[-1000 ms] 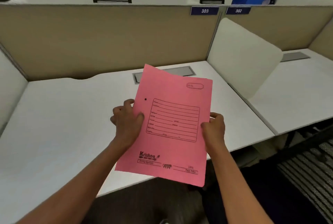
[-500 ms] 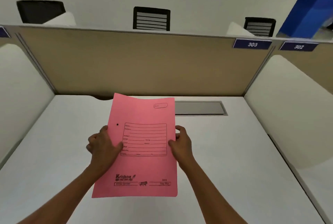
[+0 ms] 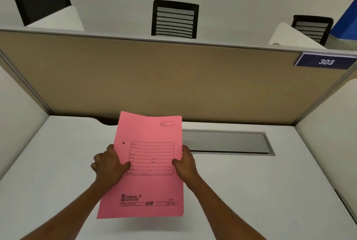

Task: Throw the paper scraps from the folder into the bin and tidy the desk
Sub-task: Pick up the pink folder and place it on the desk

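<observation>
— Where's the pink folder (image 3: 148, 164)?

— Up off the white surface (image 3: 251, 191), closed, printed front facing the person, held between both hands.

— How are the fingers placed?

— The left hand (image 3: 110, 164) pinches the left edge: thumb on the front by the printed form, the rest curled behind. The right hand (image 3: 185, 163) clamps the right edge the same way, thumb in front.

— Anything nearby?

— A grey cable flap (image 3: 228, 142) set in the surface just behind, and a tan partition (image 3: 173, 81) with a "303" plate (image 3: 325, 62).
</observation>
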Tool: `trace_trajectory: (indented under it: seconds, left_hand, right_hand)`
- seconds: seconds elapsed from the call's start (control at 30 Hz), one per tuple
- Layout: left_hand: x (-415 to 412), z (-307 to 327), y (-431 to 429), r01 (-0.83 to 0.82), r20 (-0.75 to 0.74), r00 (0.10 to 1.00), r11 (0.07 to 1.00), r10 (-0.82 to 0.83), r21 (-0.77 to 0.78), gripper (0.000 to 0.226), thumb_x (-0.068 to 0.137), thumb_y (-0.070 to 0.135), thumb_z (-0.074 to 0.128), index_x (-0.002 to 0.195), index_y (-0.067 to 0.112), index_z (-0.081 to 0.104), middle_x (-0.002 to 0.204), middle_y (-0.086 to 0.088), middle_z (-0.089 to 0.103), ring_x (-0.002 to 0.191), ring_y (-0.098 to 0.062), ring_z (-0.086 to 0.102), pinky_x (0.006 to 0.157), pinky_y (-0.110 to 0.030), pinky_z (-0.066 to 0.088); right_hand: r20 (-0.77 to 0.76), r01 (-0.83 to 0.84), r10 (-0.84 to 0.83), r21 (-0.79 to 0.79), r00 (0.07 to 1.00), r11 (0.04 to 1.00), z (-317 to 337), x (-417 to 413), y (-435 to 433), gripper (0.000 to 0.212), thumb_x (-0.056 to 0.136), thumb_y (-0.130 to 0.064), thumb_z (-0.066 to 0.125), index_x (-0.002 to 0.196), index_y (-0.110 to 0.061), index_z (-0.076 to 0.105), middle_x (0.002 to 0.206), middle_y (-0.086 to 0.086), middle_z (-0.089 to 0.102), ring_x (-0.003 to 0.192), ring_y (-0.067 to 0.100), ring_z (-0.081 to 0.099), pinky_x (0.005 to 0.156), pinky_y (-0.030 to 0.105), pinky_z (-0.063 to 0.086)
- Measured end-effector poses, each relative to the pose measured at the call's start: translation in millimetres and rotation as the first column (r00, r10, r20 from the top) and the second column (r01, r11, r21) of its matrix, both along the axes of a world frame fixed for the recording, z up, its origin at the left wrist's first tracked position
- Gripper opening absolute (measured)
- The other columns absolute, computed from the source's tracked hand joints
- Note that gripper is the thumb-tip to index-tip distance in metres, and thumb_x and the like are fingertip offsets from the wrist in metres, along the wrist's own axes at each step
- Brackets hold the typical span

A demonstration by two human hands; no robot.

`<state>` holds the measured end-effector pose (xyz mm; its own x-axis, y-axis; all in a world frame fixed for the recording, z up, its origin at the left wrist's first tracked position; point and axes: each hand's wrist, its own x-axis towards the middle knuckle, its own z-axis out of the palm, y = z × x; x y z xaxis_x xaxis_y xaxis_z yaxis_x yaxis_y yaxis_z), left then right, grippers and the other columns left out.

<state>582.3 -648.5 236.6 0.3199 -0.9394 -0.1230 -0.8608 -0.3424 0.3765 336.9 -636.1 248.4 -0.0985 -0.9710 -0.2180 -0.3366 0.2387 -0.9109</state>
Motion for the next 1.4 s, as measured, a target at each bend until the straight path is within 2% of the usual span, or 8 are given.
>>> trace_trajectory:
  seconds: [0.13, 0.27, 0.4, 0.53, 0.63, 1.07, 1.3, 1.4]
  left_hand:
    - [13.1, -32.7, -46.0, 0.0, 0.018, 1.0, 0.998, -0.001, 0.066, 0.074, 0.064, 0.045, 0.077, 0.118, 0.013, 0.037, 0.107, -0.014, 0.057, 0.105, -0.037, 0.045, 0.084, -0.048, 0.037]
    - [19.9, -63.2, -79.3, -0.008, 0.019, 1.0, 0.993, 0.006, 0.122, 0.073, 0.066, 0.045, 0.076, 0.119, 0.013, 0.037, 0.11, -0.013, 0.057, 0.107, -0.036, 0.046, 0.086, -0.049, 0.038]
    - [25.2, -86.6, -101.4, 0.009, 0.015, 1.0, 0.989, -0.011, 0.146, 0.073, 0.067, 0.047, 0.074, 0.121, 0.016, 0.036, 0.111, -0.01, 0.058, 0.108, -0.035, 0.047, 0.087, -0.05, 0.038]
    - [26.3, -103.2, -112.2, 0.061, 0.004, 0.998, 0.987, -0.062, 0.146, 0.068, 0.068, 0.053, 0.068, 0.12, 0.021, 0.037, 0.108, -0.005, 0.059, 0.108, -0.032, 0.048, 0.088, -0.051, 0.039]
    - [23.6, -113.3, -115.3, 0.115, 0.032, 0.992, 0.98, -0.122, 0.164, 0.072, 0.065, 0.057, 0.064, 0.121, 0.023, 0.035, 0.106, -0.003, 0.059, 0.106, -0.03, 0.049, 0.088, -0.052, 0.04]
    - [11.4, -116.3, -114.3, 0.203, 0.216, 0.945, 0.959, -0.244, 0.198, 0.081, 0.078, 0.057, 0.053, 0.141, 0.015, 0.024, 0.133, -0.011, 0.048, 0.125, -0.038, 0.038, 0.098, -0.053, 0.037]
    - [-15.9, -78.5, -99.4, 0.301, 0.308, 0.895, 0.946, -0.323, 0.118, 0.081, 0.082, 0.047, 0.056, 0.145, 0.009, 0.023, 0.15, -0.021, 0.029, 0.136, -0.049, 0.02, 0.102, -0.062, 0.032]
    - [-31.7, -55.2, -84.5, 0.369, 0.353, 0.866, 0.929, -0.353, 0.024, 0.08, 0.077, 0.04, 0.065, 0.141, 0.004, 0.034, 0.147, -0.028, 0.032, 0.133, -0.054, 0.023, 0.094, -0.067, 0.035]
  right_hand:
    - [-0.012, -0.019, 0.019, -0.005, 1.0, 1.0, -34.3, 17.2, -42.1, 0.04, 0.077, 0.003, 0.05, 0.112, -0.016, 0.055, 0.104, 0.0, 0.064, 0.095, 0.013, 0.061, 0.08, 0.027, 0.051]
    - [-0.011, -0.025, 0.026, 0.028, 1.0, 0.999, -63.9, 32.4, -70.5, 0.035, 0.078, 0.002, 0.052, 0.098, -0.026, 0.055, 0.094, -0.008, 0.064, 0.086, 0.004, 0.061, 0.067, 0.01, 0.048]
    - [-0.05, -0.009, 0.011, 0.038, 0.999, 0.999, -91.2, 40.2, -91.4, 0.031, 0.077, 0.002, 0.053, 0.094, -0.024, 0.056, 0.087, -0.015, 0.06, 0.082, -0.003, 0.06, 0.063, 0.006, 0.047]
    - [-0.128, 0.02, -0.012, 0.065, 0.992, 0.998, -110.0, 40.5, -106.1, 0.024, 0.079, -0.001, 0.055, 0.099, -0.014, 0.059, 0.096, -0.003, 0.063, 0.089, 0.015, 0.061, 0.078, 0.029, 0.055]
    - [-0.249, 0.048, -0.012, 0.137, 0.968, 0.989, -119.5, 40.1, -113.6, 0.024, 0.079, -0.007, 0.057, 0.103, -0.011, 0.056, 0.105, 0.008, 0.056, 0.103, 0.025, 0.052, 0.09, 0.041, 0.049]
    - [-0.547, 0.031, 0.1, 0.226, 0.831, 0.974, -128.2, 47.4, -112.6, 0.042, 0.076, -0.031, 0.053, 0.115, -0.02, 0.043, 0.133, 0.007, 0.038, 0.123, 0.031, 0.032, 0.099, 0.05, 0.035]
    - [-0.641, -0.011, 0.073, 0.1, 0.764, 0.995, -97.8, 39.5, -92.7, 0.08, 0.073, -0.033, 0.054, 0.141, -0.019, 0.015, 0.148, 0.013, 0.024, 0.133, 0.036, 0.02, 0.1, 0.055, 0.029]
    - [-0.686, -0.027, 0.04, 0.029, 0.726, 0.999, -78.5, 30.6, -76.2, 0.087, 0.075, -0.035, 0.054, 0.145, -0.02, 0.004, 0.154, 0.016, 0.017, 0.139, 0.041, 0.012, 0.102, 0.06, 0.026]
